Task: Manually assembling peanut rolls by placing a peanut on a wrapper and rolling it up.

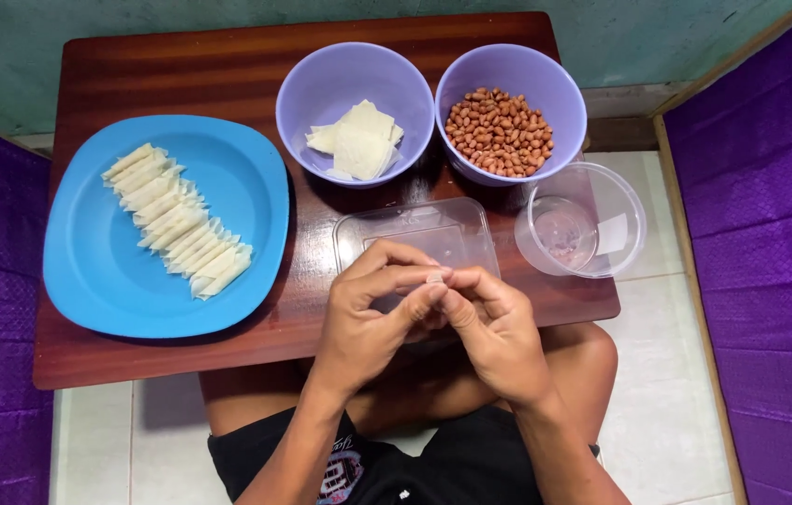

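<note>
Both my hands, left hand (pixel 370 313) and right hand (pixel 499 332), are pinching one tiny pale folded pastry wrapper piece (pixel 434 277) between fingertips, lower centre of frame, above the clear plastic lid (pixel 414 232) on the brown wooden surface (pixel 181 79). It looks featherlight, soft and tearable, so I'd pinch its edges gently.

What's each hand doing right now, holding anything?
Left hand: fingers pinched on a small pale piece.
Right hand: fingers pinched on the same piece.
</note>
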